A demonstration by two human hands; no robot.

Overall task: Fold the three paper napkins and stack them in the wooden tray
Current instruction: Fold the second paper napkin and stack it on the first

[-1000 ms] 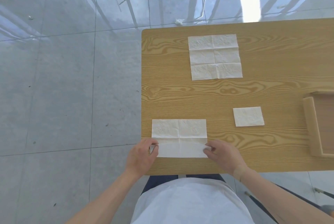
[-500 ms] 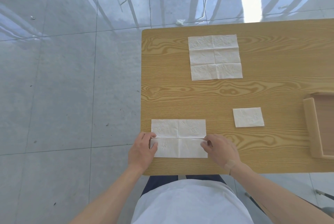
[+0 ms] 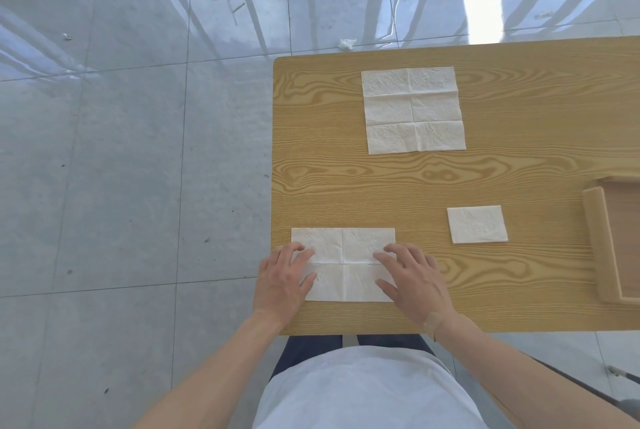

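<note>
A white napkin point(image 3: 346, 264) lies partly folded near the table's front left corner, showing two rows of panels. My left hand point(image 3: 282, 281) lies flat on its left end and my right hand point(image 3: 412, 278) lies flat on its right end, fingers spread over the paper. Right of it sits a small napkin point(image 3: 477, 224) folded to a square. At the far side a third napkin point(image 3: 412, 109) lies fully unfolded. The wooden tray point(image 3: 601, 241) stands at the right edge, only partly in view.
The wooden table point(image 3: 519, 169) has its left edge just beside my left hand and its front edge close below both hands. Grey tiled floor lies to the left. A small crumpled white scrap point(image 3: 346, 44) lies on the floor beyond the table.
The near edge of the napkin was folded up and away from me. My hands let go of the edge and moved forward to lie flat on the folded paper.
</note>
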